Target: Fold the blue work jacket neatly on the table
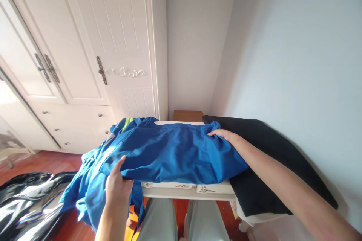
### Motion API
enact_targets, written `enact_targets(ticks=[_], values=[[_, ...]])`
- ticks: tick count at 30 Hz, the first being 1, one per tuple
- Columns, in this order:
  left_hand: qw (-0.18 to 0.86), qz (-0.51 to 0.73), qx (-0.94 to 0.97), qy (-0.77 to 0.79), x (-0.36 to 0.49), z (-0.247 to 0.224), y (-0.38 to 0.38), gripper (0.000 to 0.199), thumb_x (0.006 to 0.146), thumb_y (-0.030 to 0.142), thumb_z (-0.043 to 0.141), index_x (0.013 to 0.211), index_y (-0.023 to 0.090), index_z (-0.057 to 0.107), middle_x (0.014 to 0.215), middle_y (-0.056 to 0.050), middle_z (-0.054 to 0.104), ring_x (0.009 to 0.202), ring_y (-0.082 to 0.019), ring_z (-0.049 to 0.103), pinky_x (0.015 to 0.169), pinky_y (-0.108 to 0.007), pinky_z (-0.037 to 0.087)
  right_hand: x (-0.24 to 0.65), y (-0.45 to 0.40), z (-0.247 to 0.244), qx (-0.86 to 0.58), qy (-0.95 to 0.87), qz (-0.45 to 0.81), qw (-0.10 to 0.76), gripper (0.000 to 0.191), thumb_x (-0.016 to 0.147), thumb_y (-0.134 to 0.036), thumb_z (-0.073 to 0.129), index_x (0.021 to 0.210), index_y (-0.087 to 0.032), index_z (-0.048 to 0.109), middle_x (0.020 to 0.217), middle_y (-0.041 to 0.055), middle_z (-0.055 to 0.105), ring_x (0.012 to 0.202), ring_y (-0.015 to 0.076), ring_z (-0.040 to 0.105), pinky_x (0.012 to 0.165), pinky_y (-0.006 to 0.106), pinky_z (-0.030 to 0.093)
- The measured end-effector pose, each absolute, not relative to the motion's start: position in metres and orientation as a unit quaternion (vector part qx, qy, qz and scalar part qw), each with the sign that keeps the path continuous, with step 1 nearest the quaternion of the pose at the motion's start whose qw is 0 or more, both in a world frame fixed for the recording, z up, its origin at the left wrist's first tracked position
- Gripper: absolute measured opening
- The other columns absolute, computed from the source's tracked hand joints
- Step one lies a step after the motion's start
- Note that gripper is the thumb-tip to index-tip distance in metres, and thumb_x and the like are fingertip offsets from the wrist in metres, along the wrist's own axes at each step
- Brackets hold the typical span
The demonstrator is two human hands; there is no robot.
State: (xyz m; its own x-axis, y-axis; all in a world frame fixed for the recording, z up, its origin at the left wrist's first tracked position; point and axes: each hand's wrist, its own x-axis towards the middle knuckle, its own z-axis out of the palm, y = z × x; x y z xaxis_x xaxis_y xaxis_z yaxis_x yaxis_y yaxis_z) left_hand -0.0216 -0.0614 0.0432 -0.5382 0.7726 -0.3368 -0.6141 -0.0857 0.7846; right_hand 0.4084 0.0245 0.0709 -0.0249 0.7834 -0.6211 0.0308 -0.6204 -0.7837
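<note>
A blue garment with yellow-green stripes lies spread across a white table, its left part hanging off the side in folds. My left hand grips the near edge of the cloth, thumb on top and the other fingers hidden beneath. At the far right corner, beside a gathered bit of the edge, my right hand has its fingers closed on the fabric. A narrow blue strip dangles below the table edge near my left wrist. Under my right forearm lies a black cloth.
A white wardrobe with drawers stands at the back left. Pale walls close off the right. Behind the table sits a brown wooden piece. A black bag-like thing lies on the reddish floor at left. My legs are below the table.
</note>
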Motion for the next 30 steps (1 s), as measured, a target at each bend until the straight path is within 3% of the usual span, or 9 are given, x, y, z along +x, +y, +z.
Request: enact_targets(ticks=[5, 10, 14, 25, 30], values=[[0.447, 0.747, 0.006, 0.493, -0.015, 0.047, -0.059, 0.037, 0.079, 0.016, 0.071, 0.116, 0.019, 0.066, 0.107, -0.005, 0.073, 0.108, -0.025, 0.07, 0.095, -0.041, 0.057, 0.416, 0.023, 0.069, -0.658, -0.341, 0.562, 0.368, 0.014, 0.069, -0.004, 0.066, 0.074, -0.015, 0.07, 0.065, 0.0066, 0.073, 0.068, 0.0245, 0.071, 0.08, 0.041, 0.059], [0.421, 0.791, 0.034, 0.444, -0.007, 0.062, -0.052, 0.038, 0.084, 0.018, 0.068, 0.123, 0.02, 0.063, 0.123, -0.006, 0.069, 0.122, -0.025, 0.062, 0.103, -0.042, 0.051, 0.419, 0.002, 0.081, -0.628, -0.359, 0.521, 0.453, 0.023, 0.068, -0.004, 0.066, 0.086, -0.015, 0.072, 0.082, 0.0076, 0.077, 0.08, 0.025, 0.073, 0.085, 0.042, 0.059], [0.439, 0.791, 0.046, 0.424, 0.001, 0.078, -0.044, 0.033, 0.087, 0.016, 0.066, 0.119, 0.019, 0.066, 0.124, -0.007, 0.069, 0.123, -0.025, 0.062, 0.104, -0.044, 0.05, 0.416, -0.014, 0.094, -0.604, -0.365, 0.505, 0.498, 0.03, 0.067, -0.004, 0.065, 0.094, -0.017, 0.073, 0.088, 0.0076, 0.078, 0.084, 0.0255, 0.074, 0.085, 0.041, 0.059], [0.485, 0.773, 0.07, 0.403, 0.042, 0.131, -0.032, 0.023, 0.085, 0.013, 0.068, 0.108, 0.015, 0.069, 0.111, -0.009, 0.073, 0.114, -0.025, 0.067, 0.101, -0.046, 0.054, 0.434, -0.031, 0.132, -0.615, -0.38, 0.439, 0.534, 0.021, 0.066, -0.004, 0.067, 0.083, -0.017, 0.073, 0.087, 0.0083, 0.078, 0.084, 0.0254, 0.074, 0.088, 0.041, 0.059], [0.499, 0.768, 0.077, 0.394, 0.061, 0.155, -0.023, 0.016, 0.083, 0.01, 0.069, 0.099, 0.011, 0.069, 0.108, -0.011, 0.073, 0.11, -0.025, 0.068, 0.097, -0.043, 0.057, 0.455, -0.04, 0.155, -0.631, -0.388, 0.403, 0.538, 0.015, 0.066, -0.008, 0.07, 0.079, -0.016, 0.072, 0.076, 0.0079, 0.076, 0.077, 0.026, 0.073, 0.083, 0.042, 0.06]])
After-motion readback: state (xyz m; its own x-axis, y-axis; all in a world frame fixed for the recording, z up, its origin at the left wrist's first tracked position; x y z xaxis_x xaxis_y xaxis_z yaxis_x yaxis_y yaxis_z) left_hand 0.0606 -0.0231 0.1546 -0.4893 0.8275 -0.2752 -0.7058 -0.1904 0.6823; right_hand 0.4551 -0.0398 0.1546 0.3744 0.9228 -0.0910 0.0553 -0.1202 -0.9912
